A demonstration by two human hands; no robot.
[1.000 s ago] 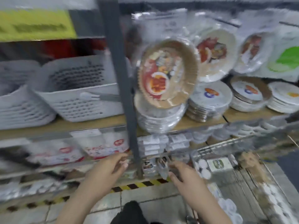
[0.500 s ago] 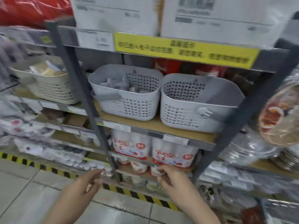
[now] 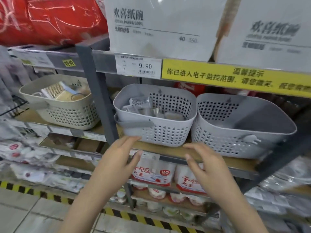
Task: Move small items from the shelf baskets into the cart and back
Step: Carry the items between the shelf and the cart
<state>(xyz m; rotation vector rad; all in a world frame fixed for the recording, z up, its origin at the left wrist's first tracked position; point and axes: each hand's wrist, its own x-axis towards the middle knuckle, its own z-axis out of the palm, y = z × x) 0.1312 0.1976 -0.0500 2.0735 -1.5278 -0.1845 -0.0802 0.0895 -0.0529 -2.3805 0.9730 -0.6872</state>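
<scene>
Both hands are raised in front of the shelf, fingers spread loosely and nothing held in either; the left hand is placed just below the front corner of the middle grey basket, its fingertips close to or perhaps touching the basket's lower edge, though contact cannot be settled from this angle; the right hand is held apart from it, below the gap between that basket and the right grey basket. Small clear packaged items are seen lying in the middle basket; the right basket appears bare inside as far as its interior is shown; a beige basket further left is loaded with assorted goods. The cart is not in view, so what it contains cannot be told; a fresh pick from the middle basket is judged to be the step at hand, with items evidently left to be taken out and none in the hands as yet.
</scene>
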